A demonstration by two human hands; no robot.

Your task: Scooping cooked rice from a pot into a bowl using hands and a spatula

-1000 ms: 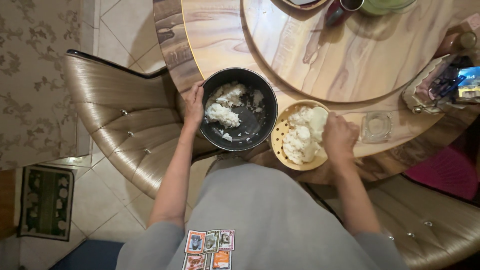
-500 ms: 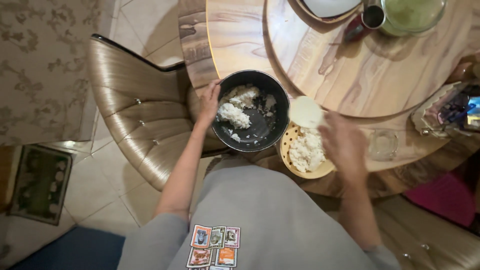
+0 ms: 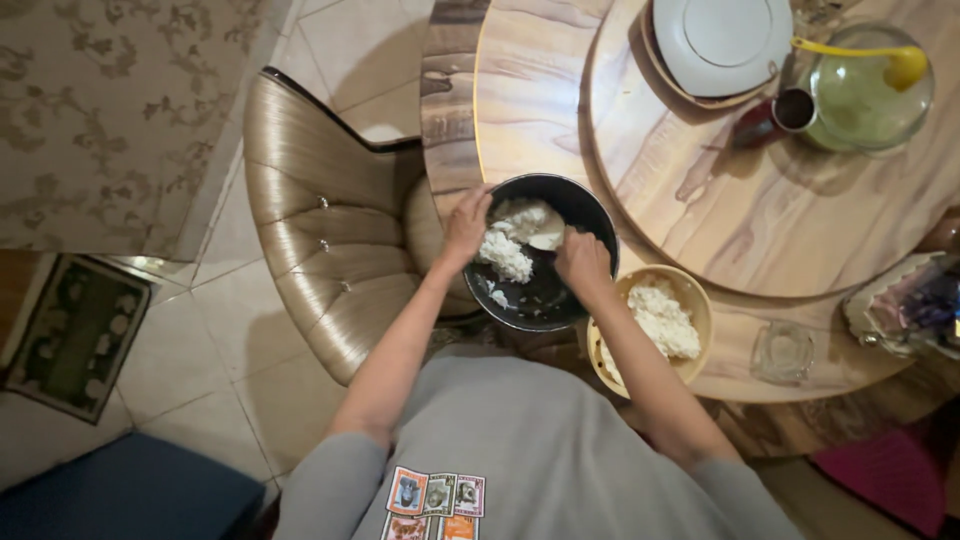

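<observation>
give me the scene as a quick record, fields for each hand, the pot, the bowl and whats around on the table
left hand: grips the rim of the black pot
right hand: inside the pot, holding a white rice paddle down in the rice
black pot: at the table edge, partly filled with white rice
yellow bowl: right of the pot, holding rice
table: round, wood-grain, with raised centre disc
also on table: white plate, green glass jug, clear glass dish
seat: tufted beige chair on the left
</observation>
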